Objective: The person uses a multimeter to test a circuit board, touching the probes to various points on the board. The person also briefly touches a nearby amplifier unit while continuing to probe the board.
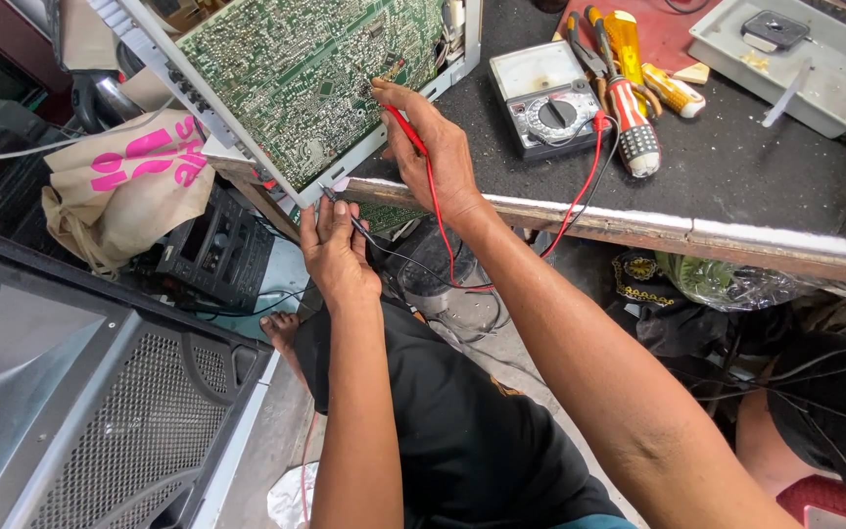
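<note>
A large green circuit board [296,69] in a pale frame leans tilted over the workbench's left end. My right hand [438,157] grips a red test probe [405,127] with its tip against the board's solder side. My left hand [335,250] holds a black test probe [345,211] at the board's lower edge. Red and black leads run from both probes back to a grey analog multimeter [545,98] lying on the black-topped workbench [736,186].
Screwdrivers and pliers [624,88] lie right of the meter, a grey tray [815,69] at the back right. A cloth bag with pink lettering [129,186] and a black audio unit [212,255] sit left. A perforated grey casing [100,411] fills the lower left.
</note>
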